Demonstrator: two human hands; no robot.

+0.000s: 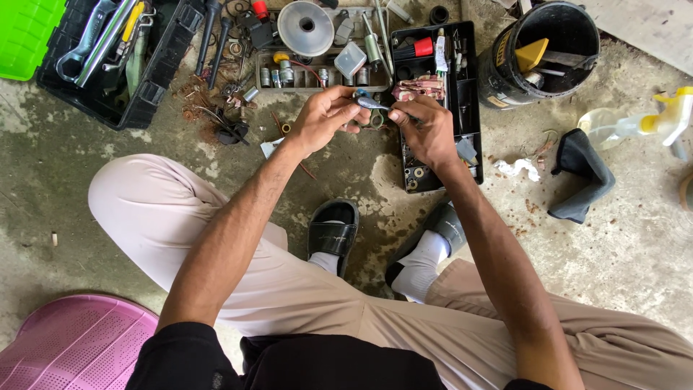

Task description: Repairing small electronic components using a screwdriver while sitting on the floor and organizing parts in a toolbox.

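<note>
My left hand [326, 115] pinches a small grey metal part [369, 103] with a blue end, held above the concrete floor. My right hand [424, 128] grips the other end of that same part, its fingers curled around something thin; what is in them is mostly hidden. The two hands meet just in front of a long black parts tray [473, 87] and a shallow tray of sockets [325, 76]. My legs in light trousers spread below, feet in black slide sandals [333, 235].
An open black toolbox [108, 54] with wrenches and a green lid sits far left. A black bucket [541, 50] with tools stands far right, beside a dark cloth [581, 177] and a spray bottle [635, 124]. A pink stool [72, 347] is at bottom left. Rusty scraps litter the floor.
</note>
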